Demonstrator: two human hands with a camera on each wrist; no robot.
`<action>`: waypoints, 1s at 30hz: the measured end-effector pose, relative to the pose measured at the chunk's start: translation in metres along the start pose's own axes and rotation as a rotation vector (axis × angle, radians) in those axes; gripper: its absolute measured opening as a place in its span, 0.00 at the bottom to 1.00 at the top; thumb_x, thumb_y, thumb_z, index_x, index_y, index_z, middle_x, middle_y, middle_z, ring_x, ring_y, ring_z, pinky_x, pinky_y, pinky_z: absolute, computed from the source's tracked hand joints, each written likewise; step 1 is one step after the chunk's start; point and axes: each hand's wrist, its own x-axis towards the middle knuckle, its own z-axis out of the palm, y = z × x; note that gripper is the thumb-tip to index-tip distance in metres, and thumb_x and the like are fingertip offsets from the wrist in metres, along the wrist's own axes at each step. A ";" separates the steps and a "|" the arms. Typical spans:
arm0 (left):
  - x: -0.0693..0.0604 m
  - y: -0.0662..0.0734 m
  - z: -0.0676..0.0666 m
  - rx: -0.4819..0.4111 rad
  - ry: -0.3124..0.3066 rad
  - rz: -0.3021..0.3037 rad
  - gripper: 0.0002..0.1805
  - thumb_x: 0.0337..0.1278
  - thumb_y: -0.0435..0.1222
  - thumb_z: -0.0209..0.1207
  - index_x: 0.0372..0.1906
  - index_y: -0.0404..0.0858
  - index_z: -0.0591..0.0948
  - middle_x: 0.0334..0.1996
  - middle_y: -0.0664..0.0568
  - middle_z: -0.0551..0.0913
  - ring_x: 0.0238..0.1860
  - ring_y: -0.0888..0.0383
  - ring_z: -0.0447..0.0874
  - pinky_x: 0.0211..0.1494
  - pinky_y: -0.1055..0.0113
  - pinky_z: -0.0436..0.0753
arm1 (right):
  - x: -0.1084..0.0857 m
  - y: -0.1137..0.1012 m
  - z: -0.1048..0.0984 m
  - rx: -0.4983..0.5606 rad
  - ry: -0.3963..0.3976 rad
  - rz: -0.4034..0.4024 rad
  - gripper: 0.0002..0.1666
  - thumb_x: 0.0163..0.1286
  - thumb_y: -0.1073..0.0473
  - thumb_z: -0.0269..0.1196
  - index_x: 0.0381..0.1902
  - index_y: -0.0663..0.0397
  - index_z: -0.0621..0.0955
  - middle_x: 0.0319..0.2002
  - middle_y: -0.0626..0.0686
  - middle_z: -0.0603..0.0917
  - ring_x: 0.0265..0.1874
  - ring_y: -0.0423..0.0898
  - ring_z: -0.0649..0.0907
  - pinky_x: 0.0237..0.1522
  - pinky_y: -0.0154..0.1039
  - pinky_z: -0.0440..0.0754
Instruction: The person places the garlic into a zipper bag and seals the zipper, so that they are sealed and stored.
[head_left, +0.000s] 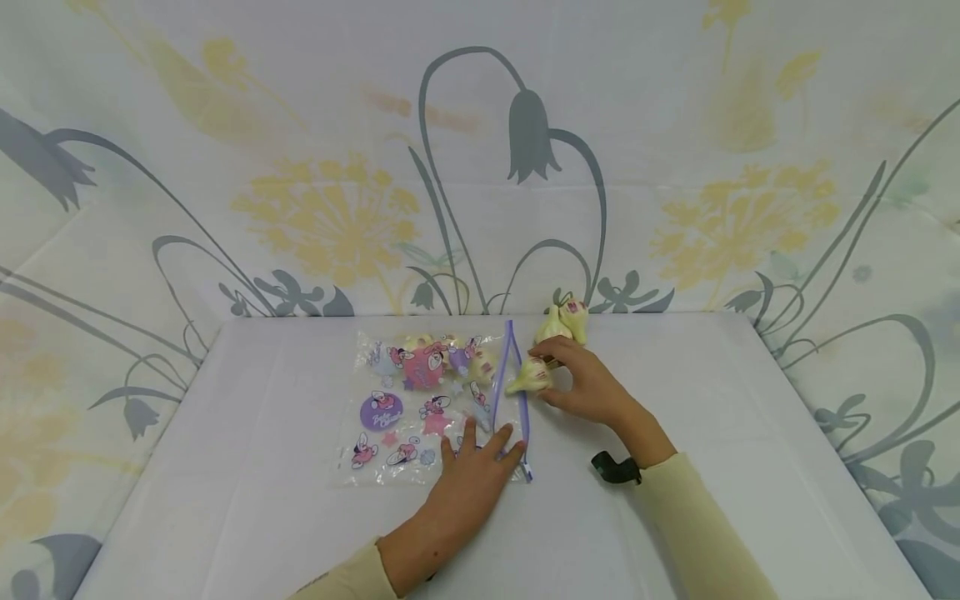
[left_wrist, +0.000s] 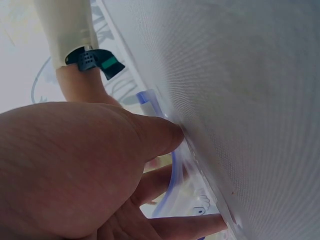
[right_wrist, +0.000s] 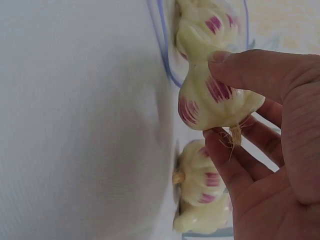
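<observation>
One garlic (head_left: 529, 377) is pinched by the right hand (head_left: 588, 385) at the mouth of the clear bag (head_left: 408, 432), which is held flat by the spread left hand (head_left: 476, 479) — it is likely being packed, so a soft push inside seems needed next.

1 bag (head_left: 381, 411) | 1 held garlic (head_left: 532, 375) | 2 loose garlics (head_left: 553, 325) near far edge of 1 table (head_left: 262, 417) | bagged garlics (head_left: 485, 367): count unclear | 2 hands: left hand (head_left: 474, 483), right hand (head_left: 588, 387) | 2 sleeves (head_left: 697, 525)
</observation>
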 end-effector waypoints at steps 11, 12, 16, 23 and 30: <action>-0.003 0.000 0.005 0.011 0.032 -0.003 0.29 0.71 0.32 0.65 0.73 0.54 0.80 0.75 0.52 0.73 0.72 0.29 0.72 0.57 0.29 0.81 | 0.003 -0.005 0.016 0.010 -0.015 -0.025 0.33 0.59 0.67 0.78 0.63 0.58 0.82 0.60 0.53 0.82 0.56 0.50 0.83 0.62 0.52 0.81; -0.003 0.000 0.005 0.012 0.035 -0.002 0.29 0.71 0.32 0.65 0.73 0.54 0.80 0.75 0.52 0.73 0.72 0.28 0.72 0.57 0.29 0.81 | 0.003 -0.005 0.017 0.009 -0.011 -0.030 0.33 0.59 0.67 0.78 0.63 0.58 0.82 0.59 0.53 0.82 0.56 0.50 0.83 0.62 0.52 0.81; -0.002 0.000 0.004 0.012 0.027 -0.006 0.28 0.72 0.32 0.64 0.73 0.54 0.80 0.76 0.52 0.73 0.72 0.29 0.71 0.57 0.29 0.81 | 0.004 -0.007 0.019 -0.005 0.008 -0.039 0.34 0.59 0.67 0.79 0.64 0.58 0.82 0.58 0.52 0.81 0.56 0.50 0.82 0.62 0.52 0.80; -0.001 0.000 0.002 0.024 0.013 -0.006 0.28 0.72 0.33 0.65 0.73 0.55 0.79 0.75 0.53 0.73 0.73 0.29 0.71 0.58 0.29 0.81 | 0.007 -0.009 0.023 -0.006 0.006 -0.019 0.36 0.58 0.67 0.79 0.65 0.59 0.81 0.58 0.52 0.81 0.56 0.49 0.83 0.63 0.50 0.81; 0.000 0.000 0.001 0.030 -0.002 0.006 0.29 0.72 0.34 0.65 0.74 0.55 0.78 0.76 0.52 0.72 0.74 0.29 0.69 0.58 0.29 0.81 | 0.011 -0.010 0.027 0.014 0.003 0.009 0.34 0.61 0.65 0.79 0.64 0.58 0.79 0.59 0.53 0.82 0.56 0.51 0.86 0.61 0.48 0.83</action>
